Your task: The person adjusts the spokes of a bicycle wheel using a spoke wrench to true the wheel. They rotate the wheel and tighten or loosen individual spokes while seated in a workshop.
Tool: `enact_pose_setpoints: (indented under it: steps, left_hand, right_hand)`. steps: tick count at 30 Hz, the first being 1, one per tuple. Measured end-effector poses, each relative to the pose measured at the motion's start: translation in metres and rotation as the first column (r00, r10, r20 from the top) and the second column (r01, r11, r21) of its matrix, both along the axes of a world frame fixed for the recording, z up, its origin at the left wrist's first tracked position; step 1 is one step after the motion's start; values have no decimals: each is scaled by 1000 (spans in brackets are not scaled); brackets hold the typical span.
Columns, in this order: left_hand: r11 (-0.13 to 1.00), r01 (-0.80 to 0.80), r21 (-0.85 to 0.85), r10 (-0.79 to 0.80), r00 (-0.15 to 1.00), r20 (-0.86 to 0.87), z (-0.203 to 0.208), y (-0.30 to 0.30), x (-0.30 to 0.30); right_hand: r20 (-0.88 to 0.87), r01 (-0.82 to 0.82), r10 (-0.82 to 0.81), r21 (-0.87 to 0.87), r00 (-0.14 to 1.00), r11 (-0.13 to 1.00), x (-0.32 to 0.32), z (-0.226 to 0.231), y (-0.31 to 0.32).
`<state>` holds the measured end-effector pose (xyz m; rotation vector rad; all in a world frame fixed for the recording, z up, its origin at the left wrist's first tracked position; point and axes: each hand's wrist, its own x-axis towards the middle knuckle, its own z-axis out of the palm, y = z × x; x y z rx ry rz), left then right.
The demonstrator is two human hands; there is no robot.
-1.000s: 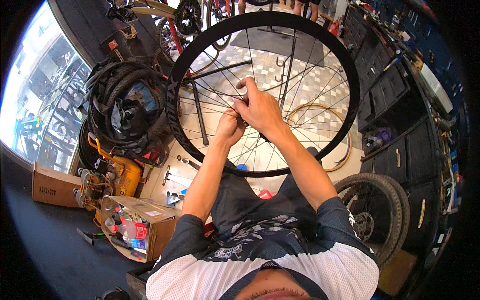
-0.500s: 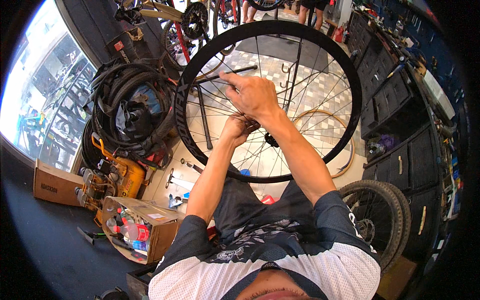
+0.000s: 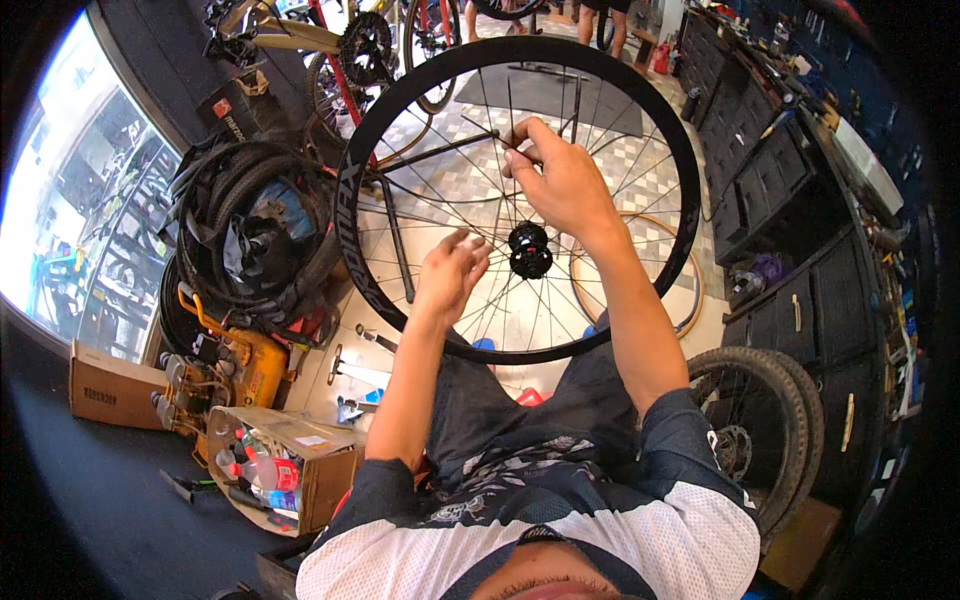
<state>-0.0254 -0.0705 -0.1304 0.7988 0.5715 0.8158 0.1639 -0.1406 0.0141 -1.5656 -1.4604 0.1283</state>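
Observation:
A black deep-rimmed bicycle wheel (image 3: 686,190) with thin black spokes faces me above my lap. Its dark hub (image 3: 530,250) shows in full between my hands. Inside the rim, my right hand (image 3: 568,185) is up above the hub, thumb and forefinger pinched together on what looks like a black spoke. My left hand (image 3: 452,275) is left of the hub, in front of the spokes, its fingers apart and slightly blurred, with nothing visible in them. Whether it touches a spoke I cannot tell.
Coiled tyres (image 3: 235,190) are heaped at the left, near a yellow machine (image 3: 260,355) and a cardboard box (image 3: 330,470) of bottles. Black drawers (image 3: 845,310) line the right, with a knobby-tyred wheel (image 3: 800,420) below. Bicycles and other people's legs (image 3: 602,30) appear at the far end.
My hands, close together over the spokes before, are now apart. The right has moved up and right and pinches a spoke; the left has opened. The hub is uncovered, and the view has shifted slightly.

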Motion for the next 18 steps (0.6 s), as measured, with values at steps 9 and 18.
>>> enact_pose_setpoints:
  steps: [9,18]
  left_hand:
    - [-10,290,957,727,659,-193,42,-51,31]
    - [110,344,932,597,727,-339,24,-36,34]
  right_hand:
    - [-11,-150,150,19,989,988,-1,11,-34]
    - [30,37,-41,126,999,991,90,-23,-155]
